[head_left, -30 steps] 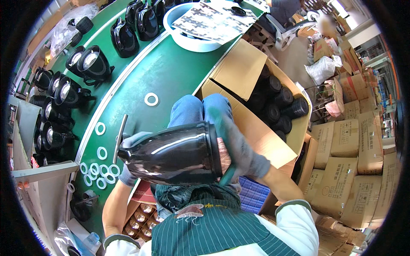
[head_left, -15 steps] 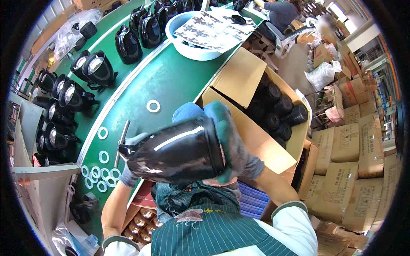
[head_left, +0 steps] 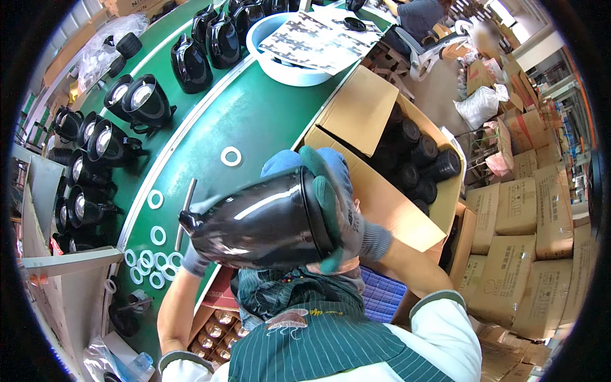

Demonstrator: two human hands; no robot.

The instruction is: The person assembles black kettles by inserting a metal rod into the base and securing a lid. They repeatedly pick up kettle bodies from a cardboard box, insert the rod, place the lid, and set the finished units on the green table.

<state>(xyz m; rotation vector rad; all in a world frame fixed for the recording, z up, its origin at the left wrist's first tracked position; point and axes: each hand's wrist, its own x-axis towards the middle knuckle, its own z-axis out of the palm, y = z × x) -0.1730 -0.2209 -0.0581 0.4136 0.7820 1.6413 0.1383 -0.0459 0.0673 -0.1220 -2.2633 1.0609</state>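
A glossy black jug body (head_left: 261, 223) lies on its side in front of me, its spout end to the left and its base to the right. My right hand (head_left: 340, 219), in a grey and green work glove, presses round the base end with its fingers on the rim. At the spout end my left hand (head_left: 196, 260) is closed on the jug from beneath; most of its gloved fingers are hidden behind the body. A thin metal rod (head_left: 184, 213) shows next to the spout; I cannot tell whether the left hand touches it.
White rings (head_left: 158, 235) are scattered on the green workbench (head_left: 254, 118). Several black jugs (head_left: 190, 67) stand farther back, with more along the left. A white basin (head_left: 296, 75) bears patterned sheets. At right, an open carton (head_left: 394, 210) holds black cylindrical parts; stacked cartons (head_left: 503, 274) rise beyond.
My right hand has shifted slightly over the jug's base, and its fingers now show more sharply along the rim. The jug remains in both hands, barely moved.
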